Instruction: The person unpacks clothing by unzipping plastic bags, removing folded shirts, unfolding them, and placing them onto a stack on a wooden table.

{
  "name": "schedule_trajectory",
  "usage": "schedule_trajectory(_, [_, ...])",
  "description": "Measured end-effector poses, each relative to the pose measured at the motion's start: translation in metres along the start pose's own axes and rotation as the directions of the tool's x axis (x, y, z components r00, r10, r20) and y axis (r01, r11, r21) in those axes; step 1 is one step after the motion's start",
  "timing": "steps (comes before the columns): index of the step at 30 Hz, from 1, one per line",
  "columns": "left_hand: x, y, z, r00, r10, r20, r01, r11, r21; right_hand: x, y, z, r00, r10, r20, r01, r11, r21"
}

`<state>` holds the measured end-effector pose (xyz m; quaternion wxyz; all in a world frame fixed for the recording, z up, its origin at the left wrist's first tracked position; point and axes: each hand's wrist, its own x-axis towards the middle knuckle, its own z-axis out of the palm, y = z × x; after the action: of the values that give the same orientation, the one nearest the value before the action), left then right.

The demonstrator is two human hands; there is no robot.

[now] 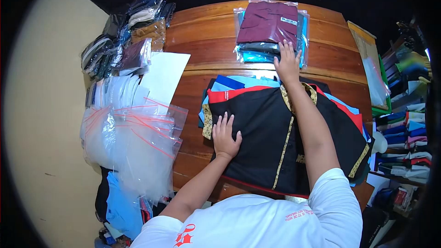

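A black shirt [257,128] with red shoulders and gold patterned trim lies spread on top of a pile of other garments on the wooden table. My left hand [225,136] rests flat on its left side near the sleeve, fingers apart. Farther off, my right hand [288,63] reaches past the collar with fingers stretched out, touching the near edge of a stack of bagged clothes. On top of that stack is a folded maroon shirt [266,22] in a clear plastic bag, with a white label. My right forearm hides part of the black shirt.
Clear zip bags with red seals [138,142] are heaped at the left, beside a white sheet [167,71]. Several bagged garments [147,18] stand in piles at the back left. At the right are a green crate [385,105] and shelves of folded clothes [409,133].
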<state>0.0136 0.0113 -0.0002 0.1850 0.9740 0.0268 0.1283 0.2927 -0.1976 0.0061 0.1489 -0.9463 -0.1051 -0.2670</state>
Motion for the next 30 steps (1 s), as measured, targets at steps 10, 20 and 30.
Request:
schedule_trajectory(10, [-0.001,-0.004,0.002,0.999,0.026,-0.029,-0.027,0.998,-0.060,0.018,0.003,0.022,0.998,-0.059,0.007,0.059,0.998,0.023])
schedule_trajectory(20, [-0.003,-0.009,0.009,0.994,0.057,-0.098,-0.065,0.994,-0.084,0.039,0.010,0.041,0.998,-0.065,-0.027,0.065,0.998,0.005])
schedule_trajectory(30, [-0.004,-0.009,0.008,0.995,0.044,-0.086,-0.052,0.995,-0.091,0.059,0.018,0.047,0.996,-0.010,0.092,0.013,0.999,-0.033])
